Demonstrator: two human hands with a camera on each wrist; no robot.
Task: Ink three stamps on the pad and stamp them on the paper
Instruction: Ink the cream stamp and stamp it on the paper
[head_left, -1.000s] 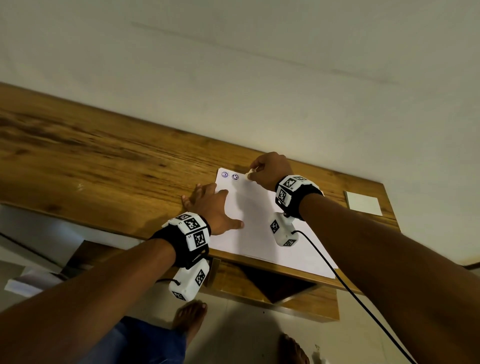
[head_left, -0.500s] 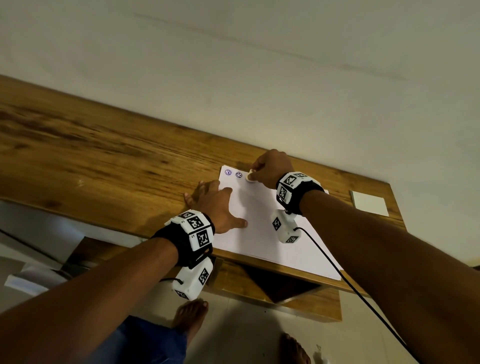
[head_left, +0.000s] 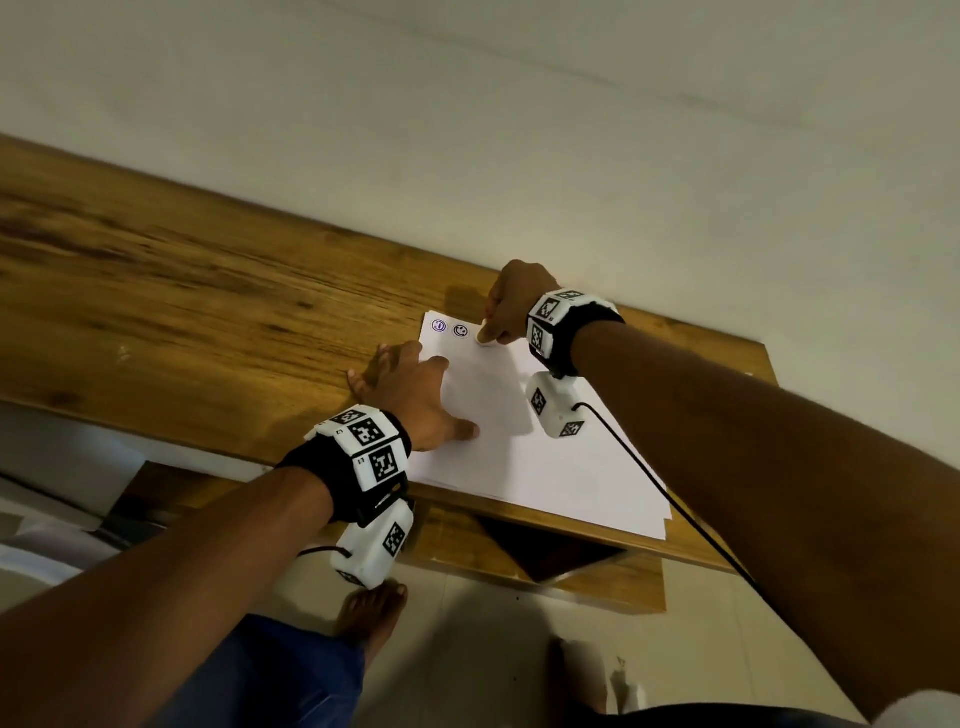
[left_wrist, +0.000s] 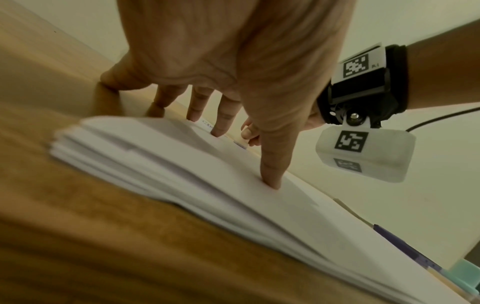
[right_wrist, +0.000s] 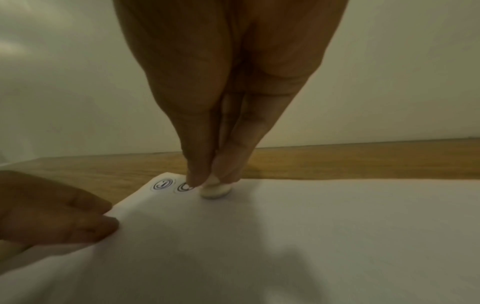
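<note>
A stack of white paper (head_left: 524, 441) (right_wrist: 285, 236) (left_wrist: 182, 164) lies on the wooden table (head_left: 182, 322). Two round inked prints (head_left: 450, 328) (right_wrist: 172, 185) sit at its far left corner. My right hand (head_left: 511, 312) (right_wrist: 215, 181) pinches a small white round stamp (right_wrist: 215, 191) (head_left: 485, 339) and presses it onto the paper just right of the prints. My left hand (head_left: 415, 395) (left_wrist: 270, 181) lies flat with straight fingers on the left part of the sheet, holding it down. The ink pad is not in sight.
The wall (head_left: 519, 130) runs right behind the table's far edge. A black cable (head_left: 675, 499) trails from my right wrist over the paper's near right part. Bare feet (head_left: 371, 613) stand on the floor below the near table edge. Coloured items (left_wrist: 462, 273) lie at the paper's far end.
My right hand has lowered the stamp slightly onto the paper beside the second print. The left hand has kept its place on the sheet. The head view has shifted a little.
</note>
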